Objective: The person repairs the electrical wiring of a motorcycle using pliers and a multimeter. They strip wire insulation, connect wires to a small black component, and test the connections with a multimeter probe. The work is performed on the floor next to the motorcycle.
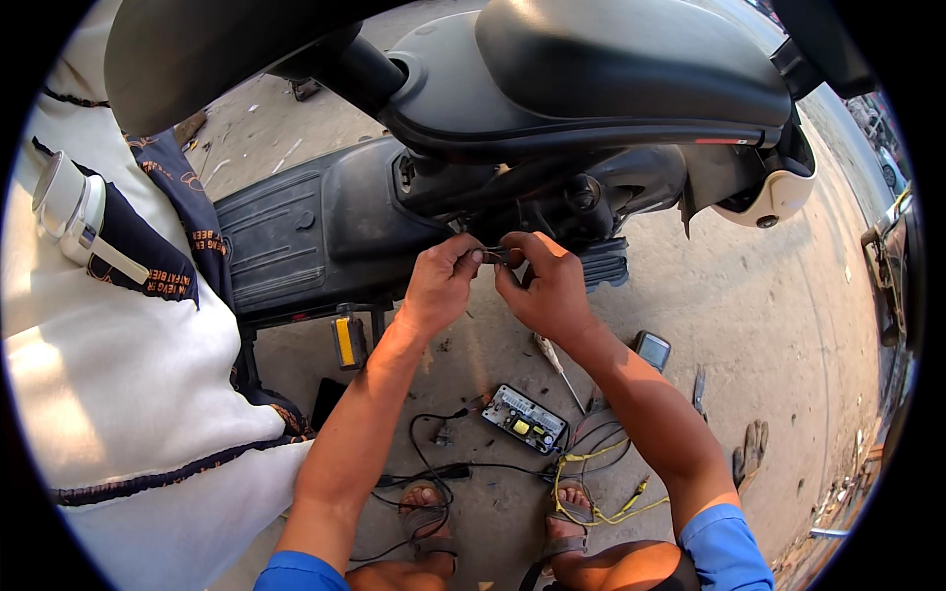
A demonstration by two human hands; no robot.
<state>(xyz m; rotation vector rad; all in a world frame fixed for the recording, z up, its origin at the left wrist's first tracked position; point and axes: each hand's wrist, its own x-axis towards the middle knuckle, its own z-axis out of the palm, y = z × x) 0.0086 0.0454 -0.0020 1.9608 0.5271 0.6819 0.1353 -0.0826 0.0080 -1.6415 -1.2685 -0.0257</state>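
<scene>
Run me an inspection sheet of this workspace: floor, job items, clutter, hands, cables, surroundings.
Surface: concrete floor, dusty, with scattered small debris.
Job's things: a small wire-like piece at the fingertips, beside a black scooter; an exposed circuit board on the floor.
Clutter: screwdriver, a handheld device with a screen and a dark glove.
Hands: left hand and right hand both pinch the wire-like piece; its exact form is too small to tell.
Cables: black cables and a yellow wire, loose around the feet.
Surroundings: white cover at left; white helmet by the scooter seat.
</scene>
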